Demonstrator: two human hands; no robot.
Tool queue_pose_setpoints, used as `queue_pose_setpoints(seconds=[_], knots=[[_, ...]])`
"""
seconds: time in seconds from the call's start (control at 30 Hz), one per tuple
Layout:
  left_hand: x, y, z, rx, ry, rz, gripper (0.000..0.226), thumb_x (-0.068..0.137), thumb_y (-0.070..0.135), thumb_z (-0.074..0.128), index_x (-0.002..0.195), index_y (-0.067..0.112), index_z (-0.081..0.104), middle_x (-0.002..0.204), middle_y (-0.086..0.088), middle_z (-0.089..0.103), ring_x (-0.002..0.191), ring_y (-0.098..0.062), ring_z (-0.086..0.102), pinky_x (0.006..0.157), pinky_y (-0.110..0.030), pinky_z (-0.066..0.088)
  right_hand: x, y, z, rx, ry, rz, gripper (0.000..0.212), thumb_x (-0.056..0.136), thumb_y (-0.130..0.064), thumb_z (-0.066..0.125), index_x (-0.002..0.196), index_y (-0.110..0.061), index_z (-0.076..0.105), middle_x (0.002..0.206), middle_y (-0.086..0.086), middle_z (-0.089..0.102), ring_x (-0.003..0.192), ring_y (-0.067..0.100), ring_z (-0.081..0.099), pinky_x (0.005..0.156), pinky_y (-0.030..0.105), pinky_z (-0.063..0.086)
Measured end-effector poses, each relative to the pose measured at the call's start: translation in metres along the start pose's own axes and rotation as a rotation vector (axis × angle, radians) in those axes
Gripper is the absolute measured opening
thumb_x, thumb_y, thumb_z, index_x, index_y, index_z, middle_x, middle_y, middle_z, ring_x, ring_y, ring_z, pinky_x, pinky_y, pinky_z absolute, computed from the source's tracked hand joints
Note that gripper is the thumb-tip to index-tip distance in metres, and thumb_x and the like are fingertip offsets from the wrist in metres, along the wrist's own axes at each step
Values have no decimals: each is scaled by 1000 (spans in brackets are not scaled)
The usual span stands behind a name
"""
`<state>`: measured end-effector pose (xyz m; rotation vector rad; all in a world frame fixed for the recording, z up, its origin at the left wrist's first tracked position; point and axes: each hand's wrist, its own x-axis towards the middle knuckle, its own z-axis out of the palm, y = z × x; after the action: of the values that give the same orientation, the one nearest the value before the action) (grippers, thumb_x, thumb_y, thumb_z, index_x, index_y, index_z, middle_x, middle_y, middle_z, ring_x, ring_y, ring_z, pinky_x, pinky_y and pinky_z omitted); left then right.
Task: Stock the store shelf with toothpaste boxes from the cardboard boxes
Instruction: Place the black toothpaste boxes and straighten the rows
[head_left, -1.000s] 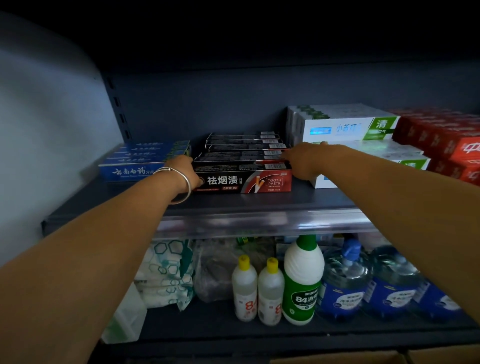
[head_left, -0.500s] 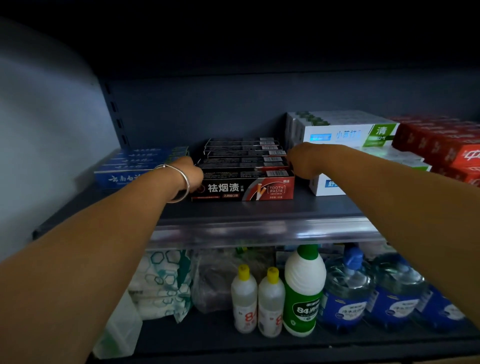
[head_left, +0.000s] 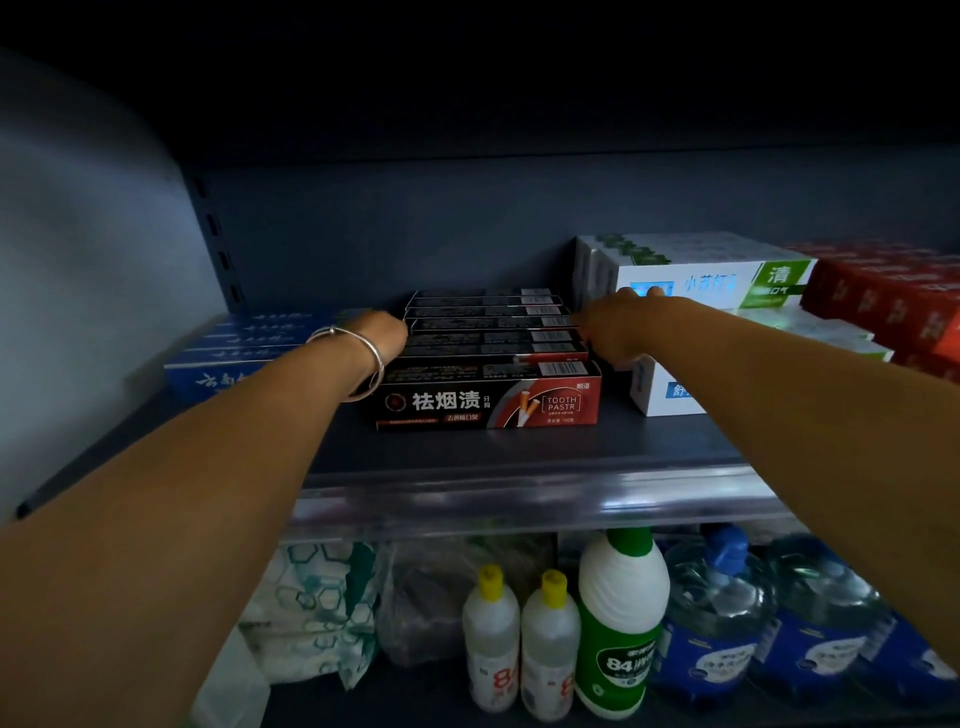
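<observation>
Two hands flank one row: my left hand (head_left: 382, 332) is against the left ends of the black toothpaste boxes (head_left: 488, 358) and my right hand (head_left: 613, 332) is against their right ends, on the upper shelf (head_left: 519, 457). I cannot tell how my fingers lie on either side; they are turned away behind the knuckles, so whether they curl round a box or only press flat is hidden. The row runs front to back, the front box well short of the shelf lip.

What could go wrong, as I judge it: uneven pressure from the two sides would skew the row, so the back boxes fan out or ride up over each other. Push too far right and the row jams into the white toothpaste boxes (head_left: 696, 283) stacked just beside it; too far left and it crowds the blue toothpaste boxes (head_left: 234, 358). My bracelet (head_left: 358, 364) hangs by the front box's corner and could snag it.

Writing I can read: the front black box says 祛烟渍 in large white characters, with "TOOTH PASTR" in a frame on its red end. The white box shows 清 on a green panel; the blue one has white script I cannot make out. Below, a green-and-white bottle (head_left: 621, 623) reads "84".
</observation>
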<state>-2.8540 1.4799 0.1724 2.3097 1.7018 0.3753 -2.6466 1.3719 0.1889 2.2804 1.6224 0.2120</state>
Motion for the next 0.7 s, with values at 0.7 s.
queue_pose_setpoints(seconds=[0.7], knots=[[36, -8, -4, 292, -52, 190, 32, 94, 7, 44, 122, 6, 60, 124, -14, 59, 111, -30, 56, 95, -32, 44, 24, 1, 4, -53, -21, 11, 63, 90, -5, 52, 146, -23, 30, 149, 8, 32, 141, 30, 17, 111, 56, 11]])
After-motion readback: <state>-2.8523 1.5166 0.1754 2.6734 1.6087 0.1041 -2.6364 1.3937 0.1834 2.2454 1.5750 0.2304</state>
